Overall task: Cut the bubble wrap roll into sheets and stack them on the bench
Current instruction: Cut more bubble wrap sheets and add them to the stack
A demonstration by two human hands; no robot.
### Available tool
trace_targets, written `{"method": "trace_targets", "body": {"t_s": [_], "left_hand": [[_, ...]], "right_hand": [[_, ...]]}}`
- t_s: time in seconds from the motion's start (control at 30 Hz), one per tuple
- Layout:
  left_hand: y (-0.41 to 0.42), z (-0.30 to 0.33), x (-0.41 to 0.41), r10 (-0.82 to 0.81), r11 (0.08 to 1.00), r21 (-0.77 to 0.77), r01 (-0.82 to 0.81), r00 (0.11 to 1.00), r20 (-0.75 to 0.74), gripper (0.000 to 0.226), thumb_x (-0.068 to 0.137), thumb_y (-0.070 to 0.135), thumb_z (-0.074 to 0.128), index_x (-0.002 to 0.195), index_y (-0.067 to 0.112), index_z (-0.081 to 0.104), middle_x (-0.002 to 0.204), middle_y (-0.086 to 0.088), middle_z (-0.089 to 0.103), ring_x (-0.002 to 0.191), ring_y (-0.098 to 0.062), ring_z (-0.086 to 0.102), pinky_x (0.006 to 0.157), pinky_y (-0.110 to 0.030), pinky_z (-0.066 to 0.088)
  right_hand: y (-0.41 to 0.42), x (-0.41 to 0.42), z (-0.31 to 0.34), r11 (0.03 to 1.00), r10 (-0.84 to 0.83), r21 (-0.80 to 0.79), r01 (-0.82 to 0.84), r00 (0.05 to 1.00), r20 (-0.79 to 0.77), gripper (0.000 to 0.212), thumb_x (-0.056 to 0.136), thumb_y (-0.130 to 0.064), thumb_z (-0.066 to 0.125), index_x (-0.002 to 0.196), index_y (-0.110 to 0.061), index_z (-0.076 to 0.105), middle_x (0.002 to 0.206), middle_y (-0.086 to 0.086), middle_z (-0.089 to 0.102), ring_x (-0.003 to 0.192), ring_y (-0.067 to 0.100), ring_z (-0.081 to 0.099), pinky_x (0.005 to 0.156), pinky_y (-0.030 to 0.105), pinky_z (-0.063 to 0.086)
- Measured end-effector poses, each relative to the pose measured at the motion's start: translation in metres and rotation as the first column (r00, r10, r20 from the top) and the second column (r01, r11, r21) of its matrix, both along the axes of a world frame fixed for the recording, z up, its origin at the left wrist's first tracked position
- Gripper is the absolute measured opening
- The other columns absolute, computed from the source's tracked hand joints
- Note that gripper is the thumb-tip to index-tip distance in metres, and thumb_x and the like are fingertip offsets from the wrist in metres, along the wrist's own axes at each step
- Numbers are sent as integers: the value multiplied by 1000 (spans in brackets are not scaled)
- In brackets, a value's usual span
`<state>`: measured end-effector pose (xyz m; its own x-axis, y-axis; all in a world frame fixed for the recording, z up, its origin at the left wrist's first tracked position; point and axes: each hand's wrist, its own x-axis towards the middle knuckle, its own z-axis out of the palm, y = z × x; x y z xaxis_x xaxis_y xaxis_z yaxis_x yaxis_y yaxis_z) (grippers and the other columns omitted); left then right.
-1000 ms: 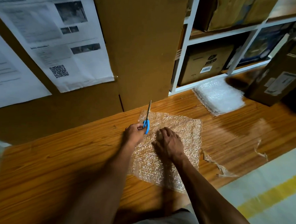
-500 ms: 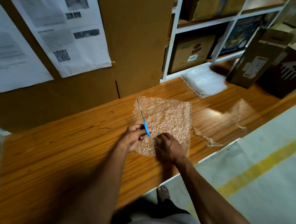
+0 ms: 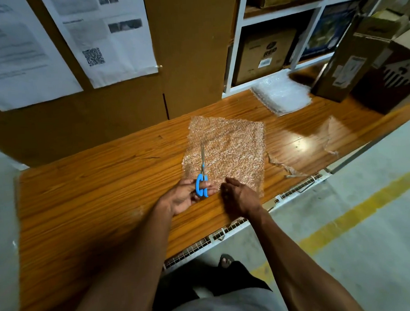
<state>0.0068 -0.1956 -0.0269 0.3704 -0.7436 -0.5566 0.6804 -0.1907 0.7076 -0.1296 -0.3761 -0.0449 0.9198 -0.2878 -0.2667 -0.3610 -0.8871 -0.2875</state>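
A clear bubble wrap sheet [image 3: 232, 151] lies flat on the wooden bench [image 3: 101, 189]. My left hand [image 3: 182, 197] grips blue-handled scissors [image 3: 202, 177], whose closed blades point away along the sheet's left side. Fingers of my right hand [image 3: 237, 196] curl onto the sheet's near edge; whether they pinch it I cannot tell. A stack of cut bubble wrap sheets [image 3: 281, 95] sits at the back right of the bench.
Thin scraps of plastic [image 3: 287, 167] lie on the bench right of the sheet. Cardboard boxes [image 3: 360, 61] stand at the far right, and a white shelf unit [image 3: 263, 54] with boxes rises behind. Papers hang on the brown wall [image 3: 107, 39].
Both hands have drawn back toward the bench's near edge. The scissors now lie over the sheet's left part with blades closed. The view has pulled back.
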Motion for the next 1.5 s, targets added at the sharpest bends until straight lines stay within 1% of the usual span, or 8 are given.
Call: {"method": "trace_targets", "body": {"t_s": [0.2, 0.27, 0.43, 0.67, 0.77, 1.0, 1.17, 1.5], "left_hand": [[17, 5, -15, -71, 990, 123, 71, 997, 1, 46, 89, 25, 73, 124, -4, 66, 124, -21, 71, 108, -25, 73, 47, -14, 34], [21, 7, -20, -142, 974, 179, 141, 990, -8, 48, 88, 30, 76, 122, -4, 67, 125, -21, 71, 104, -21, 73, 46, -13, 31], [29, 7, -29, -320, 889, 316, 330, 944, -85, 45, 95, 27, 72, 125, -6, 64, 124, -18, 72, 105, -16, 75, 42, -10, 33], [31, 4, -43, -341, 844, 377, 381, 925, -170, 52, 98, 28, 68, 131, -11, 59, 127, -20, 70, 118, -23, 69, 43, -10, 43], [26, 4, -48, -323, 835, 412, 365, 931, -169, 55, 97, 29, 69, 131, -13, 58, 121, -19, 73, 94, -15, 77, 42, -10, 44], [7, 2, -49, -251, 853, 441, 278, 960, -120, 52, 96, 31, 71, 123, -12, 61, 121, -24, 72, 91, -16, 77, 39, -11, 44], [-2, 1, -51, -251, 859, 433, 272, 962, -106, 51, 97, 30, 71, 123, -13, 61, 119, -26, 72, 90, -18, 76, 41, -11, 46], [-5, 6, -54, -250, 863, 452, 228, 968, -10, 53, 98, 29, 69, 125, -16, 60, 120, -29, 70, 67, -12, 75, 40, -12, 46]], "right_hand": [[-5, -5, -8, 997, -50, -54, 49, 999, -9, 31, 105, -27, 60, 134, -31, 51, 112, 5, 70, 76, 17, 54, 70, 29, 46], [-11, -3, -25, 990, -140, 29, 139, 990, 34, 5, 109, -40, 50, 112, -40, 53, 93, -2, 69, 68, 13, 55, 75, 35, 54], [-13, 0, -33, 976, -202, 98, 193, 974, 98, 33, 113, -48, 28, 93, -33, 49, 71, -11, 50, 67, 13, 50, 96, 50, 47], [-14, 1, -26, 982, -164, 101, 160, 986, 39, 24, 111, -38, 35, 119, -21, 50, 89, 4, 64, 85, 28, 67, 90, 48, 53], [-13, -2, -19, 997, -76, 35, 74, 996, 46, 19, 110, -29, 41, 127, -21, 44, 100, 8, 67, 89, 31, 69, 89, 49, 56], [-10, -9, -19, 995, 50, -94, -37, 990, 134, 45, 100, -20, 65, 138, -15, 42, 131, 8, 61, 105, 24, 66, 92, 39, 56], [-9, -10, -33, 997, 55, -67, -49, 995, 83, 72, 106, -21, 51, 165, -9, 12, 173, 11, 15, 159, 28, 18, 130, 43, 14], [1, -9, -58, 995, 81, -56, -78, 995, 62, 62, 112, -36, 15, 166, -10, -3, 172, 9, -8, 161, 28, -7, 125, 40, -9]]}}
